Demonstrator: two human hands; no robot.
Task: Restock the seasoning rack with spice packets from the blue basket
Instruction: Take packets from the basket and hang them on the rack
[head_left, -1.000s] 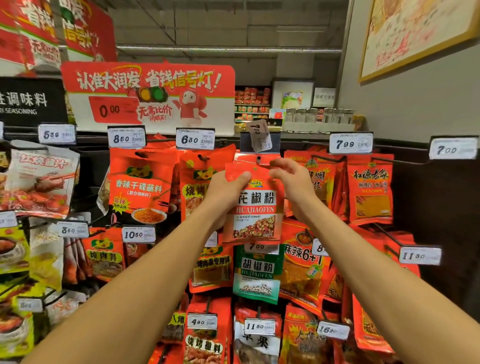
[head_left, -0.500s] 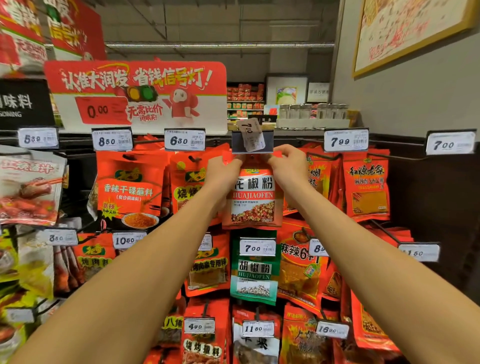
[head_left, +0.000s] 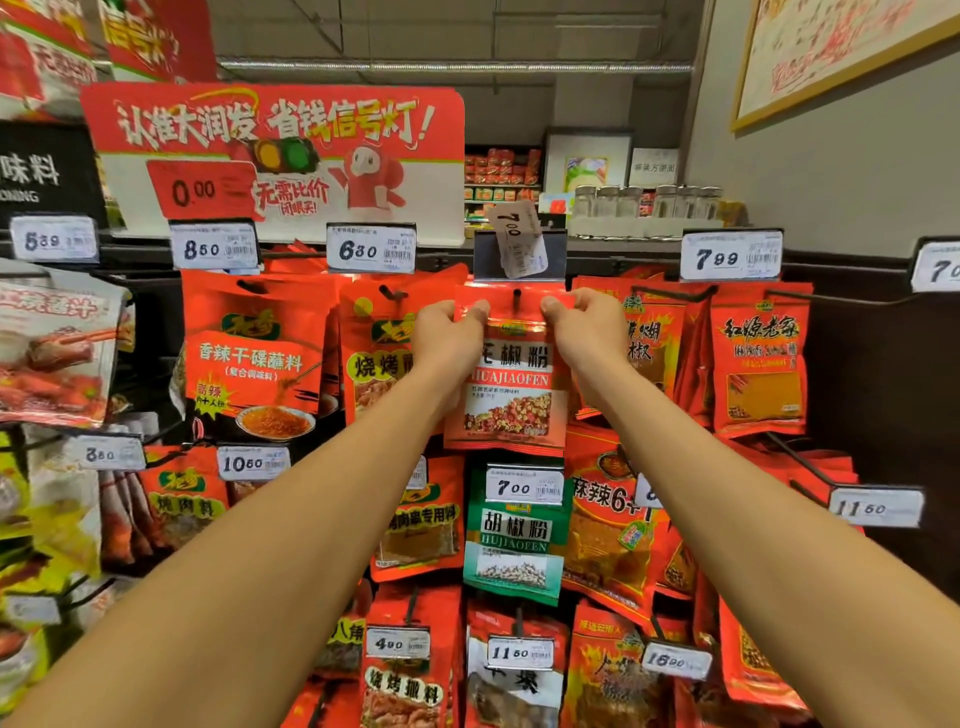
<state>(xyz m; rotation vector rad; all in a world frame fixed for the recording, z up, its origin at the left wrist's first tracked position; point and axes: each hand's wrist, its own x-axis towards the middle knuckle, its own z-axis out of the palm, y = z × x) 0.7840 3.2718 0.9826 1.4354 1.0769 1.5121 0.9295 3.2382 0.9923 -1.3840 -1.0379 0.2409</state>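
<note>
Both hands, left hand (head_left: 451, 332) and right hand (head_left: 587, 327), pinch the packet (head_left: 511, 395) top corners; keep it level, slide its hole fully along the peg (head_left: 517, 299).

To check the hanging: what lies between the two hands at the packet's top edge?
In the head view, the peg hook passes through the huajiaofen packet between left hand and right hand.

Red promotional sign (head_left: 280, 156) above white price tags (head_left: 371, 248); framed picture (head_left: 841, 47) on wall.
</note>
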